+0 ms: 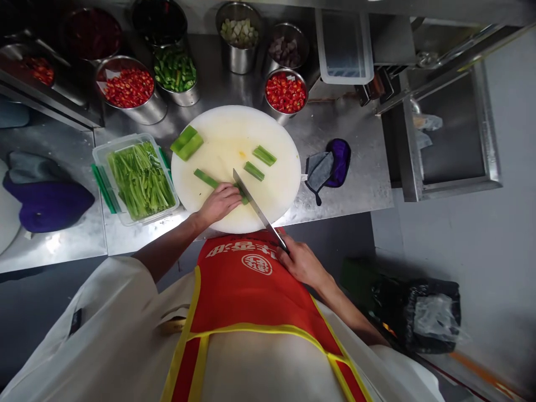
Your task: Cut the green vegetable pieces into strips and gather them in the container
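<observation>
the right hand (302, 260) has its grip closed around the handle of the knife (260, 212). the left hand (220, 204) holds a green stalk (205, 178) on the white board (234, 125), beside the blade; whether fingertips touch the blade, i cannot tell surely.

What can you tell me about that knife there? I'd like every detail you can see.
The knife has a long, straight-looking, grey metallic blade and a dark handle, mostly hidden by the right hand's grip. It slants, its tip pointing away from the person and leftward. The blade lies over the round white cutting board and past its near edge, beside the green vegetable stalk; whether they touch is unclear.
</observation>
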{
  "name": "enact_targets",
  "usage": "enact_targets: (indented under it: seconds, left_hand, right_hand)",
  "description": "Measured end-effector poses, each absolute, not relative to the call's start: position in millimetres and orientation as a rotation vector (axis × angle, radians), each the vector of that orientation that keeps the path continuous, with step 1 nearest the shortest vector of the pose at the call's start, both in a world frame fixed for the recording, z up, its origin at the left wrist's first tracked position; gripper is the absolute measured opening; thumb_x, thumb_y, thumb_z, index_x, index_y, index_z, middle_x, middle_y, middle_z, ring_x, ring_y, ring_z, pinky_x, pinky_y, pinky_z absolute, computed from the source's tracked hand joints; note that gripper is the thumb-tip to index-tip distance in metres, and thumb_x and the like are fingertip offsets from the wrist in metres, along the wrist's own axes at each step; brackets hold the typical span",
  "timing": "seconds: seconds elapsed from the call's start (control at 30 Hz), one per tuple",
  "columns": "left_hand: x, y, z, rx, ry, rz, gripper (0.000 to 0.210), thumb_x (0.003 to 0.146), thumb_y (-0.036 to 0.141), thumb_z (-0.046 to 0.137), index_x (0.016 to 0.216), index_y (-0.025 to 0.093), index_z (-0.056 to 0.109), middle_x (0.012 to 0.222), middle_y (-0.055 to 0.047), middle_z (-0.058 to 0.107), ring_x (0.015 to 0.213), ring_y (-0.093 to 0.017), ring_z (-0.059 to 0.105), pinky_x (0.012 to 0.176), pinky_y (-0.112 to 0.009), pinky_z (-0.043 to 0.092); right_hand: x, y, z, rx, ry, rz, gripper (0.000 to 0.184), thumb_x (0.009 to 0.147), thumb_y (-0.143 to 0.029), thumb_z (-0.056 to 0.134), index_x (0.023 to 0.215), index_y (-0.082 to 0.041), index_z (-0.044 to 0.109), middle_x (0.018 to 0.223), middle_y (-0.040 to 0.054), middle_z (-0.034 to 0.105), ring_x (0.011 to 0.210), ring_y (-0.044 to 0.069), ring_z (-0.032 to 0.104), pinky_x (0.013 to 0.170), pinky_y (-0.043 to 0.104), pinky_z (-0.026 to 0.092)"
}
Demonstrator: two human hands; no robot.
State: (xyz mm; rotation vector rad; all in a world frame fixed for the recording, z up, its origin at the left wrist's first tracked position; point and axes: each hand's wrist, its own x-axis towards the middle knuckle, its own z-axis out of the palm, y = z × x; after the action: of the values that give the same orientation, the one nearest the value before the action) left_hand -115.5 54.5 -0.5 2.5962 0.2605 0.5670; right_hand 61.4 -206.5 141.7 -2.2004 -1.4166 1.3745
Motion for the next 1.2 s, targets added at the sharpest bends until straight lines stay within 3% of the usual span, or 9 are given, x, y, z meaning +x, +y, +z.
enact_targets:
  seconds: [0.27, 0.7, 1.0, 1.2]
  left_hand:
    - [-112, 61, 3, 2.600, 0.170, 0.530, 0.023, 0.103, 0.033, 0.055, 0.105, 0.023, 0.075, 0.107, -0.005, 0.074, 0.108, -0.021, 0.063, 0.100, -0.040, 0.053]
    - [-114, 59, 5, 2.553, 0.177, 0.519, 0.019, 0.102, 0.031, 0.058, 0.106, 0.025, 0.075, 0.111, -0.004, 0.074, 0.111, -0.021, 0.062, 0.101, -0.040, 0.052]
    - [-116, 57, 2, 2.549, 0.172, 0.551, 0.019, 0.101, 0.029, 0.059, 0.108, 0.023, 0.075, 0.111, -0.006, 0.074, 0.112, -0.022, 0.062, 0.101, -0.041, 0.054]
    - [-117, 56, 3, 2.528, 0.212, 0.495, 0.019, 0.101, 0.029, 0.059, 0.109, 0.025, 0.076, 0.111, -0.005, 0.074, 0.113, -0.023, 0.062, 0.100, -0.042, 0.055]
  right_hand:
    - [52, -205, 157, -2.213, -1.436, 1.354, 0.038, 0.104, -0.028, 0.043, 0.139, -0.017, 0.052, 0.110, 0.0121, 0.076, 0.092, 0.027, 0.073, 0.080, 0.034, 0.046]
    - [53, -214, 166, -2.264, -1.383, 1.479, 0.033, 0.104, -0.027, 0.042, 0.133, -0.017, 0.052, 0.098, 0.0097, 0.077, 0.086, 0.025, 0.072, 0.075, 0.032, 0.044]
    - [47, -178, 126, -2.225, -1.434, 1.400, 0.030, 0.100, -0.018, 0.046, 0.129, -0.015, 0.055, 0.094, 0.0084, 0.075, 0.086, 0.022, 0.069, 0.077, 0.030, 0.043]
    - [51, -190, 143, -2.185, -1.430, 1.370, 0.037, 0.101, -0.021, 0.045, 0.137, -0.017, 0.051, 0.107, 0.0101, 0.075, 0.093, 0.023, 0.070, 0.081, 0.032, 0.046]
